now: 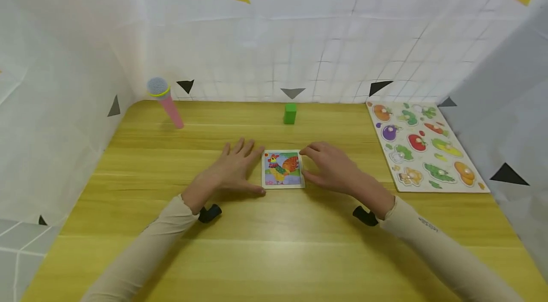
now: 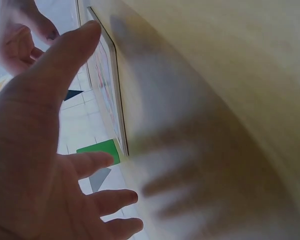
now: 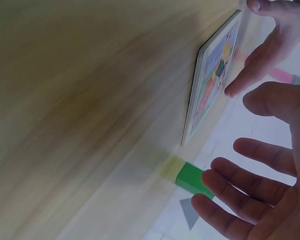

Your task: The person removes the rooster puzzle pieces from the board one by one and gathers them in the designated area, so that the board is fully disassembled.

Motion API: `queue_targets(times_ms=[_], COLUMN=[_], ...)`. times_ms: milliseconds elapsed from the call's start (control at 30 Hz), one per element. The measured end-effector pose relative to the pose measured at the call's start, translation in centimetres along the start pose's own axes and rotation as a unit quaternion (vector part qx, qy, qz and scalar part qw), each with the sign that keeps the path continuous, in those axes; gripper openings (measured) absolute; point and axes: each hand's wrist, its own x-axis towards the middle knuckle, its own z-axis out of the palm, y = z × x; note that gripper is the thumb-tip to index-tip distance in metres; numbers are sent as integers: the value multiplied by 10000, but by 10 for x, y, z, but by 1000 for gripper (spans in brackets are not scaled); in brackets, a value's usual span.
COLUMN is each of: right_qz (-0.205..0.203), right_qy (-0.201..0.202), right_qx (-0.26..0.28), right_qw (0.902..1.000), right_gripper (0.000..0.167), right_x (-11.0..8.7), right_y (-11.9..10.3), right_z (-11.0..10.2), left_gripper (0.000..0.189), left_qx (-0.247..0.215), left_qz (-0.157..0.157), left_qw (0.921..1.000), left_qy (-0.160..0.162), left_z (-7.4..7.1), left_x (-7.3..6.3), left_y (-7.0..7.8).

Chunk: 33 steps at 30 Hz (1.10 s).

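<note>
A small square picture board [image 1: 283,169] with a white border shows a colourful rooster and lies flat on the wooden table. Beside its left edge my left hand [image 1: 234,169] is spread, thumb near the lower left corner. At the right edge is my right hand [image 1: 330,167], its fingers loosely bent. The right wrist view shows nothing held in the right hand [image 3: 260,185]; a gap separates its fingers from the board [image 3: 213,75]. In the left wrist view the thumb of the left hand [image 2: 45,150] overlaps the board [image 2: 107,80], so contact is unclear.
Behind the picture board stands a green block [image 1: 289,114]. A pink toy microphone [image 1: 171,109] with a grey head is at the back left. On the right lies a vegetable knob puzzle [image 1: 424,147]. White sheeting [image 1: 257,45] borders the table [image 1: 274,259] at the back and sides.
</note>
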Motion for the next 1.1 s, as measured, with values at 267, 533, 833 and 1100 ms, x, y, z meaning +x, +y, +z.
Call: queue_targets(times_ms=[267,533,833,1100], right_qz=[16,-134,-78,309], right_qy=[-187,-287,-588,-892], right_qx=[125,215,392,563], right_qw=[9997,9993,9975,9939], right_gripper=[40,35,31,32], right_x=[18,38,65,85], right_y=[-8,-17,-19,-10], right_z=[10,17,34,44], left_gripper=[117,116,113,113], left_qx=[-11,-151,-423,-581], left_qz=[19,112,23,-22], left_qw=[10000,9998,9989,9979], left_qy=[-65,-84,-179,-277], left_z=[1,2,0,-2], left_x=[10,16,19,29], left_y=[1,-2,-8,-16])
